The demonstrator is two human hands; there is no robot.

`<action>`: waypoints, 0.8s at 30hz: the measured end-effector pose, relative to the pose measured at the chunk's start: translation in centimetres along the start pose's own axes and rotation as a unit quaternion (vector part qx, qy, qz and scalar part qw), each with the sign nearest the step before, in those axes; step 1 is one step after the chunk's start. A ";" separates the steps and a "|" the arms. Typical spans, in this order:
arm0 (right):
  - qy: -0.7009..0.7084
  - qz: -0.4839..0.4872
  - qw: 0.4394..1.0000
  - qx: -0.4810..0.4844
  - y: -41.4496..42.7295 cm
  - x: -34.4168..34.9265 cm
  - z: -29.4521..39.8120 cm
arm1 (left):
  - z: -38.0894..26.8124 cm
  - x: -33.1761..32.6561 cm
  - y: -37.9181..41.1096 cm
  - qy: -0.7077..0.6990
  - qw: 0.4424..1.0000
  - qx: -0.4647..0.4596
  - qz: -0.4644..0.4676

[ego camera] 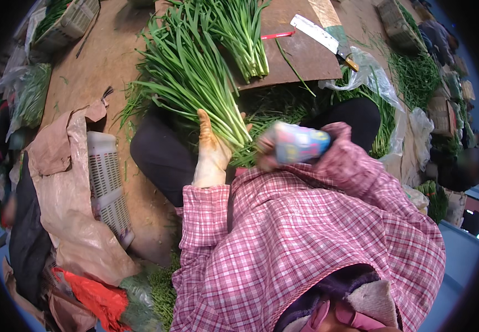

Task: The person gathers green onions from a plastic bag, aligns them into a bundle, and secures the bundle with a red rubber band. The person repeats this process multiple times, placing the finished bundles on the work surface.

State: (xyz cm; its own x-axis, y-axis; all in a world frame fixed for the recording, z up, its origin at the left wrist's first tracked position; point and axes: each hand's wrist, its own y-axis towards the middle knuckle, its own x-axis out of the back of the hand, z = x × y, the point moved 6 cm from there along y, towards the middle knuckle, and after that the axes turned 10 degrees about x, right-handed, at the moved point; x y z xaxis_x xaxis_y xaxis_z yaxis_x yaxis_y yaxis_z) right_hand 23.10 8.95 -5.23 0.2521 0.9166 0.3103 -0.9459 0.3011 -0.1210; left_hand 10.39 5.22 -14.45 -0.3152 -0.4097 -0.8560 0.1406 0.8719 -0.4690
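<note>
My left hand (213, 151), in a stained pale glove, grips the white stem ends of a large bunch of long green leaves, which look like garlic chives (194, 83). To its right my right hand (266, 147) is blurred, with a patterned cuff at the wrist; whether it holds anything cannot be told. A second bunch of the leaves (243, 45) lies on a brown board (306, 68) beyond my hands. On that board rest a red strip (278, 35), a loose stalk (293, 66) and a broad-bladed knife (318, 35) with a wooden handle.
Loose leaves (281, 108) lie beneath the board, between my knees. A white plastic crate (109, 182) partly under brown sheeting stands at left. A clear plastic bag (372, 74) with leaves is at right. Farther off are crates (401, 29), more greens (416, 74) and a person (436, 39).
</note>
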 end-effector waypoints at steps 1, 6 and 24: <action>0.010 0.042 0.999 0.017 -2.2 1.2 -1.1 | 0.0 0.0 0.0 -0.009 1.000 -0.001 0.027; -0.271 -0.101 0.933 -0.215 -1.9 5.5 -2.5 | 0.4 1.4 1.0 -0.025 0.999 0.022 -0.003; -0.273 -0.225 0.935 -0.028 6.0 3.8 -0.2 | 0.5 0.8 0.7 -0.036 0.999 -0.020 -0.010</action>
State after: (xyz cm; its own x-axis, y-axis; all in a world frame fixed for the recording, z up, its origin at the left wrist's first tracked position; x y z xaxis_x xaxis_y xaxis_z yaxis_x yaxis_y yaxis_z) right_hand 18.40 14.31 -4.93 0.4649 0.4283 0.7749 -0.7535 0.6510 0.0922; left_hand 10.67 5.35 -15.58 -0.2487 -0.4449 -0.8603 0.0971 0.8723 -0.4792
